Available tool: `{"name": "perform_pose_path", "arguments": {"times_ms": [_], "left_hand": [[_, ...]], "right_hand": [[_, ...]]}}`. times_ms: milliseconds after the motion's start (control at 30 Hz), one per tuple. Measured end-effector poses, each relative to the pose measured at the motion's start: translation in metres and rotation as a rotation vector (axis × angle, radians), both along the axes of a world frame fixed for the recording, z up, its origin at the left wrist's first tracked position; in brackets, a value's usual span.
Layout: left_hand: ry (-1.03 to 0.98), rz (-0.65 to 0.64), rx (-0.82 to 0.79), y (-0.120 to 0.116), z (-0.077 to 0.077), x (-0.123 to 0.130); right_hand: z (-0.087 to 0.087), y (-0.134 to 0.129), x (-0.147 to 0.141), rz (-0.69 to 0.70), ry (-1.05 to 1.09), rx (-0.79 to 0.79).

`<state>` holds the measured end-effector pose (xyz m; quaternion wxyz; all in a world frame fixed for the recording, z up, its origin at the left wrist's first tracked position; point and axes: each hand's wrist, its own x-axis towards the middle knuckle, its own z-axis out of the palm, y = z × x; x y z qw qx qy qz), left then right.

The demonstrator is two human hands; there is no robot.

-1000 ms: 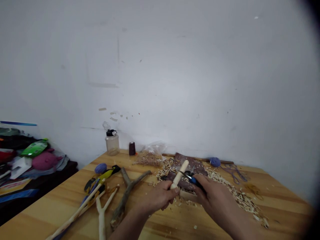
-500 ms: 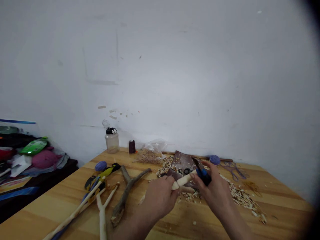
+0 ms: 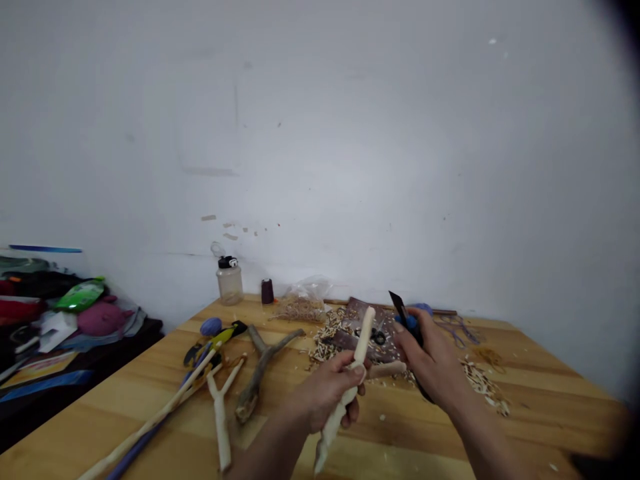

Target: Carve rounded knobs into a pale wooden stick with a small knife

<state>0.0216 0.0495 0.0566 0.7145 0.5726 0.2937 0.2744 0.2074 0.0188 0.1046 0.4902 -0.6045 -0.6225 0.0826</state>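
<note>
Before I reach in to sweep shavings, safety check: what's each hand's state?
Left hand: closed, holding the pale stick.
Right hand: closed, holding the blue-and-black knife, blade exposed.

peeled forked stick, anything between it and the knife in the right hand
Nothing visible: only open air lies between the peeled forked stick in the left hand and the black-bladed knife in the right hand. The scissors and brown sheet seen in that gap lie beyond, on the table.

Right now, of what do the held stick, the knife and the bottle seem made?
Held stick: peeled wood, matte, from its pale, knobbly surface.
Knife: blade dark, probably metal; handle perhaps plastic, blue and black.
Bottle: see-through, likely plastic, perhaps glass.
</note>
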Motion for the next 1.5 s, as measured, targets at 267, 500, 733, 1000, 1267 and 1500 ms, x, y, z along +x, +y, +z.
{"name": "perform_pose_path", "arguments": {"times_ms": [267,500,733,1000,1267,1500], "left_hand": [[-0.422,-0.025,-0.241,-0.072,-0.034,-0.029],[-0.52,0.04,-0.257,-0.122,-0.057,-0.032],[-0.401,0.118,-0.188,-0.14,-0.044,-0.039],[-0.259,0.09,-0.102,-0.142,-0.03,-0.054],[0.273,0.044,0.473,-0.059,0.004,-0.048],[0.791,0.346,0.866,0.0,-0.008,-0.024]], "right_hand": [[-0.013,-0.076,-0.012,0.146,-0.316,0.024],[-0.013,-0.122,-0.031,0.04,-0.956,0.2],[-0.004,-0.136,-0.042,0.111,-1.163,0.171],[0.002,-0.116,-0.004,-0.044,-0.594,0.046],[-0.032,-0.078,-0.014,0.37,0.191,-0.327],[-0.078,-0.024,-0.032,0.427,0.547,-0.319]]}}
